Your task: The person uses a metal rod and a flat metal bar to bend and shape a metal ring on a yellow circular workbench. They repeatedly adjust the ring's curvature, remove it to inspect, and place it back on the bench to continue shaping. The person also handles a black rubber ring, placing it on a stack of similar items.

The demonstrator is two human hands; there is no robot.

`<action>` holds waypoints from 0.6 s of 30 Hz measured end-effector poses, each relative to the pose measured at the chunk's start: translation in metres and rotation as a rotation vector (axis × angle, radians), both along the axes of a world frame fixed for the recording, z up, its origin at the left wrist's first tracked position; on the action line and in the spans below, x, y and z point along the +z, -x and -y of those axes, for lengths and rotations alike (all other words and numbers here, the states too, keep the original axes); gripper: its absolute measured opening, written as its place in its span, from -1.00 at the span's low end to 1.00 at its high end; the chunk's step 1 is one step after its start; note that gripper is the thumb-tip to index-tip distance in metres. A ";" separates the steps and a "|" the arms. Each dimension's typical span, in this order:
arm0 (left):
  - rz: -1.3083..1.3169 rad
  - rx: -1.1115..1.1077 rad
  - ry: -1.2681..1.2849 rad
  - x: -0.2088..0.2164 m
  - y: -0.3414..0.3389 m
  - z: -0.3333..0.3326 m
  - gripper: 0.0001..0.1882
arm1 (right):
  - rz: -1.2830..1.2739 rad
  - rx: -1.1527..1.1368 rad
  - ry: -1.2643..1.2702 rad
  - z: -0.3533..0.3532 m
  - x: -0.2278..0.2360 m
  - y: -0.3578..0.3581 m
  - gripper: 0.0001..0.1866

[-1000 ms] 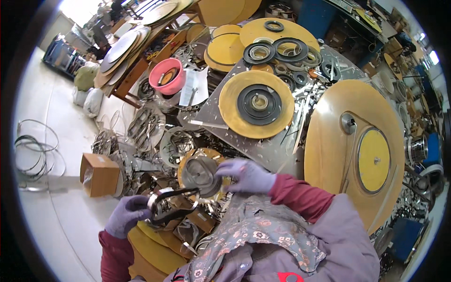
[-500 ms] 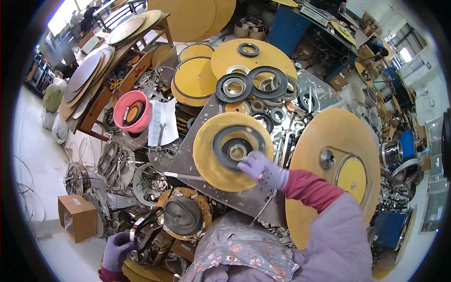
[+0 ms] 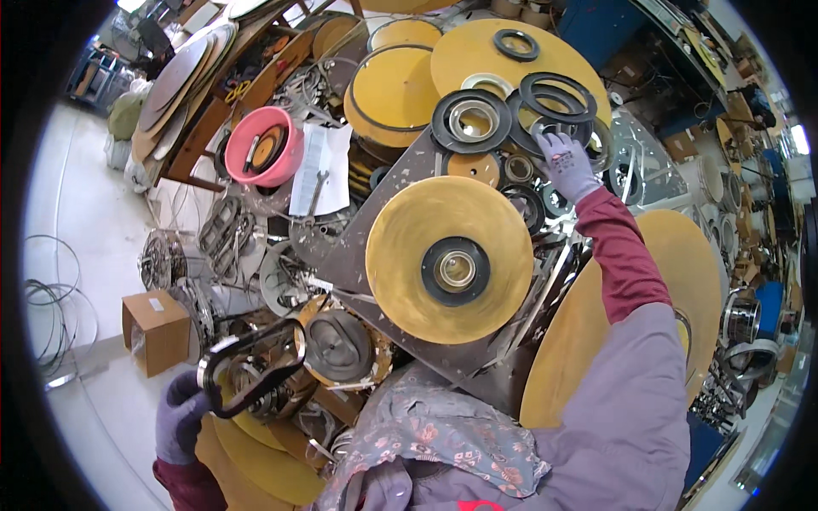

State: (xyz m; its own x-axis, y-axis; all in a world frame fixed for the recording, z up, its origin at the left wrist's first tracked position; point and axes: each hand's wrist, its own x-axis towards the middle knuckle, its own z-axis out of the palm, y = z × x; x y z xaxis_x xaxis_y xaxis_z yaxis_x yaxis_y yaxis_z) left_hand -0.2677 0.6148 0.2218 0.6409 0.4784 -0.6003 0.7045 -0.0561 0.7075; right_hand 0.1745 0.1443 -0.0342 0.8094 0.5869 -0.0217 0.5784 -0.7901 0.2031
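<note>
My left hand (image 3: 181,417), gloved in light purple, grips a black oblong metal band loop (image 3: 251,368) by its left end and holds it up at the lower left. My right hand (image 3: 569,169), in the same kind of glove, reaches forward to the near side of a black ring (image 3: 558,96) that lies across another black ring. Its fingers are stretched out with the fingertips just below that upper ring; contact is hard to make out. Before me sits a round yellow disc (image 3: 400,255) with a black hub (image 3: 456,271) and metal centre.
A pink bucket (image 3: 262,146) holding small discs stands at the left, beside white paper with a wrench (image 3: 318,192) on it. A large tan disc (image 3: 567,366) leans at the right. A cardboard box (image 3: 156,332) and metal parts surround the table (image 3: 409,328).
My right hand moved away from the yellow disc, forward and right; the black ring that was over the disc now lies on the far rings. My left hand raised the band loop leftward.
</note>
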 end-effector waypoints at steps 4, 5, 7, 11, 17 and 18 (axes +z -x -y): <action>0.027 -0.016 -0.016 0.010 -0.026 0.010 -0.63 | 0.037 0.232 -0.279 0.041 0.000 0.006 -0.46; 0.032 -0.036 -0.008 0.015 -0.023 0.010 -0.61 | -0.214 0.192 -0.338 0.027 0.037 0.024 -0.49; 0.020 -0.070 -0.074 0.024 -0.024 0.012 -0.54 | -0.369 0.260 -0.521 0.013 0.077 0.065 -0.53; 0.096 -0.184 -0.037 0.034 -0.055 0.013 -0.52 | -0.640 0.359 -0.791 -0.009 0.087 0.155 -0.48; 0.251 -0.270 -0.056 0.064 -0.075 0.026 -0.52 | -0.423 0.465 -0.629 -0.039 0.012 0.255 -0.56; 0.277 -0.286 -0.051 0.072 -0.077 0.030 -0.52 | -0.402 0.445 -0.621 -0.042 0.007 0.264 -0.56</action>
